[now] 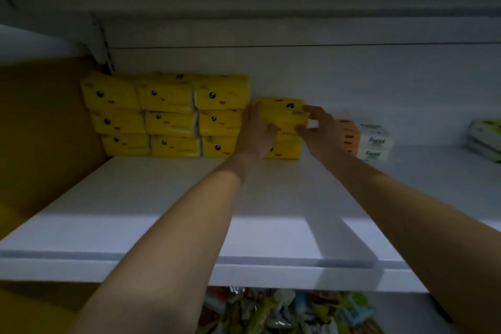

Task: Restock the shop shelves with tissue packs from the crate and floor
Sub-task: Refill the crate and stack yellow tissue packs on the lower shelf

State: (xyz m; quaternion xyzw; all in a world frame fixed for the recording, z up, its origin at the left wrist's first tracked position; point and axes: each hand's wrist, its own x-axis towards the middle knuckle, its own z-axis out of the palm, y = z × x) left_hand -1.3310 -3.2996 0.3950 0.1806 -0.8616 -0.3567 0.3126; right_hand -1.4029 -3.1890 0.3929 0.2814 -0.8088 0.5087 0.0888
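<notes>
Nearest me, a jumble of colourful plastic packets (284, 312) is lying under the white shelf (135, 225). It is running off the bottom edge and is too blurred to read. Both bare forearms are reaching across the shelf board toward its back wall.

The left hand (257, 130) is gripping the left end of a yellow plastic-wrapped tissue pack with a cartoon face (283, 114), its fingers running up the pack's side and its thumb pressing across the front. The right hand (321, 130) is pinching the pack's right end, forefinger on the upper corner and thumb lower down.

The pack is sitting on top of a short column of matching yellow packs (284, 150). The hands are covering most of that column, so I cannot count it. The held pack is showing a small red mouth mark above one black eye.

Just beside it on the left, a block of yellow face packs (168, 116) is standing against the back wall, three columns wide and three high. To the right, an orange pack (348, 135) is hiding partly behind the right hand. Next to it, two white packs reading "Facial" (375, 145) are sitting stacked. At the far right, green-and-white packs (485, 138) are running out of frame.
</notes>
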